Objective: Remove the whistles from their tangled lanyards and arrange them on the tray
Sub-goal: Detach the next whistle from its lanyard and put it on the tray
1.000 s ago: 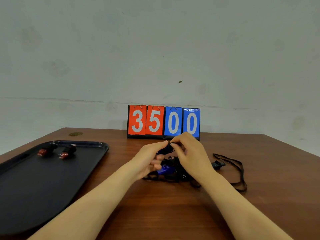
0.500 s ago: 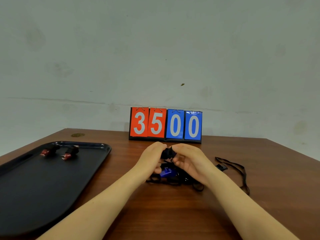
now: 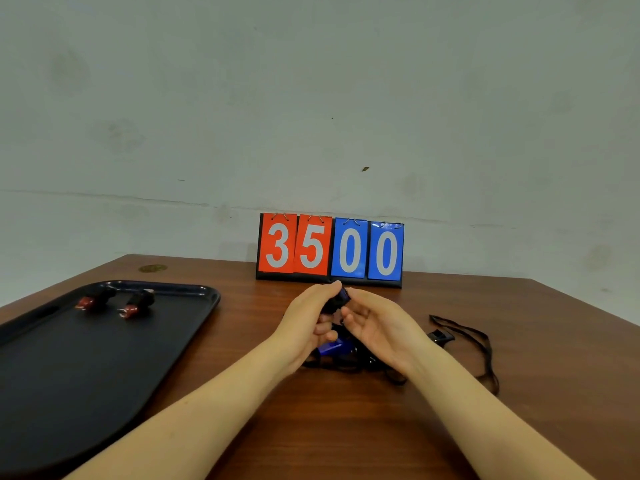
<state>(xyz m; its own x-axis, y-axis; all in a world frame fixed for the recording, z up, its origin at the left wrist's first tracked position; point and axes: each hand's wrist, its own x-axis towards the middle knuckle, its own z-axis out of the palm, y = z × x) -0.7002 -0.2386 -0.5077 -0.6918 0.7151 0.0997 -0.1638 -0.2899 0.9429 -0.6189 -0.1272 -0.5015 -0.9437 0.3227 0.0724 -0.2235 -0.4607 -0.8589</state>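
Observation:
My left hand [image 3: 306, 323] pinches a dark blue whistle [image 3: 338, 300] just above the table's middle. My right hand [image 3: 379, 327] faces it with the palm turned up and the fingers loosely curled at the whistle's lanyard; whether it grips the cord is hidden. Under both hands lies a tangle of black lanyards [image 3: 349, 363] with another blue whistle [image 3: 330, 347] in it. Two red and black whistles [image 3: 93, 299] [image 3: 136, 304] lie side by side at the far end of the black tray [image 3: 69, 368] on the left.
A flip scoreboard [image 3: 330, 251] reading 3500 stands at the back of the wooden table [image 3: 346, 427]. A loose black lanyard [image 3: 485, 348] with a clip lies to the right of my hands. A grey wall rises behind the table.
The right hand has let its pinch go and turned palm up, fingers spread. The left hand has kept hold of the dark whistle and lifted it slightly.

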